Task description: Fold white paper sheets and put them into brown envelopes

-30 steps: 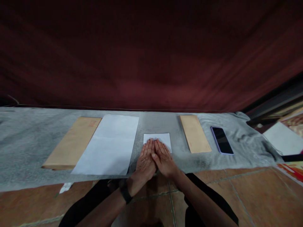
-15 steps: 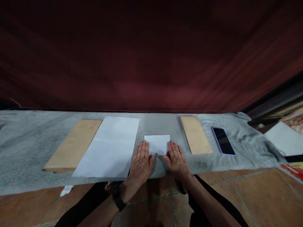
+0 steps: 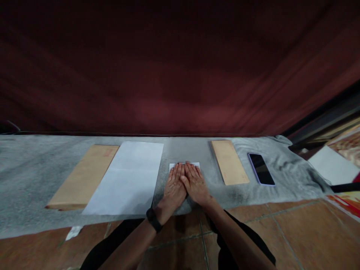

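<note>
A small piece of white paper (image 3: 198,165), seemingly folded, lies in front of me and is mostly hidden under my palms. My left hand (image 3: 174,185) rests flat on its left part with the fingers stretched forward. Beside it, touching at the thumbs, my right hand (image 3: 196,184) lies flat on the right part, fingers also straight. Neither hand grips anything. Left of my hands are larger white sheets of paper (image 3: 128,180), a crease running across the top one.
Large brown envelopes (image 3: 81,178) lie partly under the white sheets at left. Smaller brown envelopes (image 3: 229,162) and a phone (image 3: 261,168) in a purple case are at right. A grey cloth (image 3: 22,180) covers the surface; a dark red curtain (image 3: 168,75) hangs behind.
Both hands have moved inward from the small paper's side edges and now lie together over it, covering most of it. The view has shifted slightly.
</note>
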`<state>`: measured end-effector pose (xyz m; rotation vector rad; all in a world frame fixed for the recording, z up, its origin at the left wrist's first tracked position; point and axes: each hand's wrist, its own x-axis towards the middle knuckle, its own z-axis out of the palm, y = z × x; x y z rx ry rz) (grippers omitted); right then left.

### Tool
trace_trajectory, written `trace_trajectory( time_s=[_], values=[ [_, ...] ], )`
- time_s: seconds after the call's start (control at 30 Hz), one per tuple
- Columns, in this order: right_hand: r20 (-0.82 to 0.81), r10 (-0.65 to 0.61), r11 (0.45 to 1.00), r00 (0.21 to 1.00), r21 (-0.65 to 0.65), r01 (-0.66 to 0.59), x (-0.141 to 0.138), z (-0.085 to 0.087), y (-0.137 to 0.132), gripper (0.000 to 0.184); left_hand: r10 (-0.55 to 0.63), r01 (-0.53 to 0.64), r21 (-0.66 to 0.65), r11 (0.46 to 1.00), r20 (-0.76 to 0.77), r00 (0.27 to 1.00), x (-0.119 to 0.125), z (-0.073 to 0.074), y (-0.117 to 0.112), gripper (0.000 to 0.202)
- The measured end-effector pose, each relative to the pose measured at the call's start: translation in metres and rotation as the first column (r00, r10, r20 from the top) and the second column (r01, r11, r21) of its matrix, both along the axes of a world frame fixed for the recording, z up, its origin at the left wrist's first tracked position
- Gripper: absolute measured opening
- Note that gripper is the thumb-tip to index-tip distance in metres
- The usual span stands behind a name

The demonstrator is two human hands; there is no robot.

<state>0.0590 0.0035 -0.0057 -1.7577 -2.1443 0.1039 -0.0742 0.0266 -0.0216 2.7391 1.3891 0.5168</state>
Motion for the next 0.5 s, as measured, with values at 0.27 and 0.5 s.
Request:
trace_trajectory(
  time_s=[0.27,0.5],
  values=[
    [0.081,-0.09,0.994,0.993,0.067,0.084,0.015,-0.015,-0.005,0.061,0.127,-0.126,-0.04,0.991,0.019,0.992,-0.016,0.004,0.007,0.058],
    [0.113,-0.143,0.99,0.983,0.03,0.14,0.032,-0.015,-0.008,0.064,0.152,-0.151,-0.043,0.988,0.009,0.988,-0.022,0.006,0.007,0.06]
  ],
)
